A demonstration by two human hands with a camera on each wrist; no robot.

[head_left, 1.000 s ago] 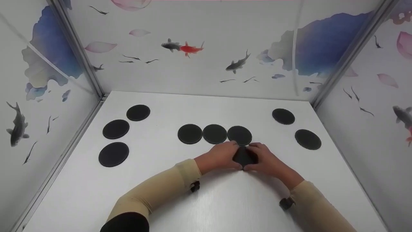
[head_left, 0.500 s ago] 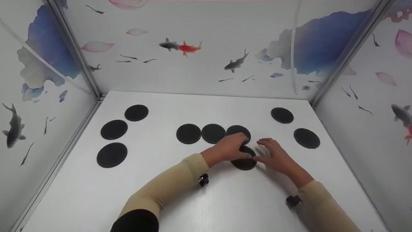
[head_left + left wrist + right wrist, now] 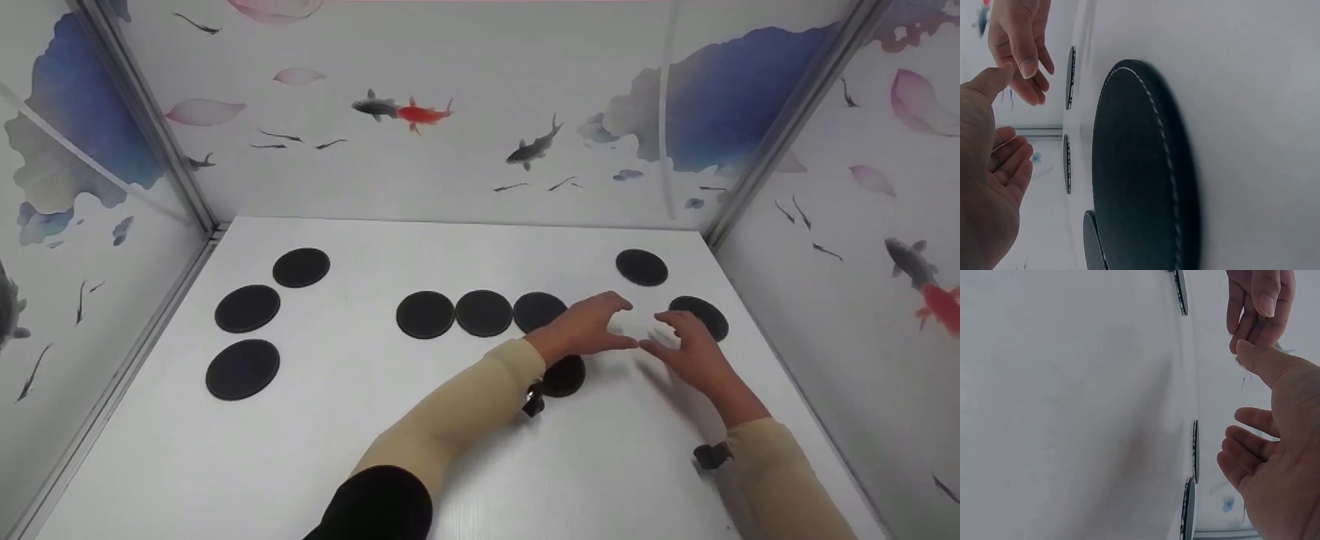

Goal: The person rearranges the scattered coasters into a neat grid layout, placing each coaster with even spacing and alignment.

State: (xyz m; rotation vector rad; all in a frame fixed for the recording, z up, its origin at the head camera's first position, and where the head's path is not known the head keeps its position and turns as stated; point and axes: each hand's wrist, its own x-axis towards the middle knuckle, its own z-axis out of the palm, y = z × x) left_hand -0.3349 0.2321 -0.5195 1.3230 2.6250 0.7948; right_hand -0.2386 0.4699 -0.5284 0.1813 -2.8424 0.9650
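Observation:
Black round coasters with pale edge stitching lie flat on a white table. Three touch in a row: a left coaster (image 3: 425, 315), a middle coaster (image 3: 484, 313) and a right coaster (image 3: 536, 309), partly hidden by my left hand (image 3: 589, 326). Just below that row's right end, a fourth coaster (image 3: 566, 376) is partly covered by my left wrist; it fills the left wrist view. My left hand hovers above the table, thumb and fingers apart, holding nothing. Facing it is my right hand (image 3: 694, 356), also holding nothing, in front of a coaster (image 3: 703, 315) at the right.
Another coaster (image 3: 642, 267) lies at the back right. Three more stand apart at the left: a far coaster (image 3: 301, 267), a middle one and a near coaster (image 3: 242, 370). Walls printed with fish enclose the white table (image 3: 337, 450) at the back and sides.
Both hands have let go of the coaster below the row's right end and moved rightward and up from it. That coaster stays flat on the table. The head view has shifted slightly right.

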